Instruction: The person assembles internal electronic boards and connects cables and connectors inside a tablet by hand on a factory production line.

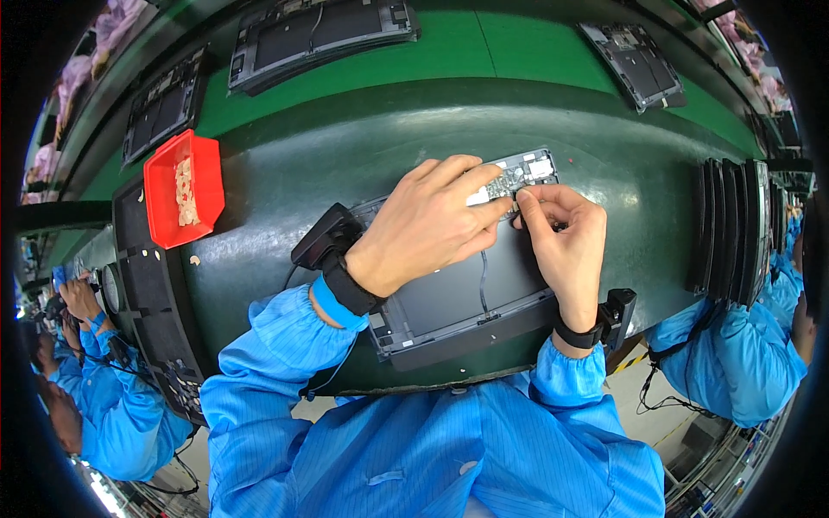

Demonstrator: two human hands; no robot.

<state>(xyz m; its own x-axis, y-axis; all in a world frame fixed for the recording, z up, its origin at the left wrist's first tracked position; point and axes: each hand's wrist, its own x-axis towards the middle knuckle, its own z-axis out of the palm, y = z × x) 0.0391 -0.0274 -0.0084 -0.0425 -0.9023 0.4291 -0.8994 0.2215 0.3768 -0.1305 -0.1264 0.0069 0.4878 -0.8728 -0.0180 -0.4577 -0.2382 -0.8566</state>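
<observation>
Clock read from the panel's middle. We have the panel lying open-faced on the green surface, straight before us. Our left hand reaches in at 11 o'clock, fingers spread and laid over the panel near the board, which sits at 1. Our right hand comes in between 2 and 3, thumb and forefinger drawn close at the board; we cannot tell whether they grip anything. A dark cable crosses the panel's middle. Red bin between 9 and 10, pale bits inside. Black tray at 9. Dark stack standing near 3.
</observation>
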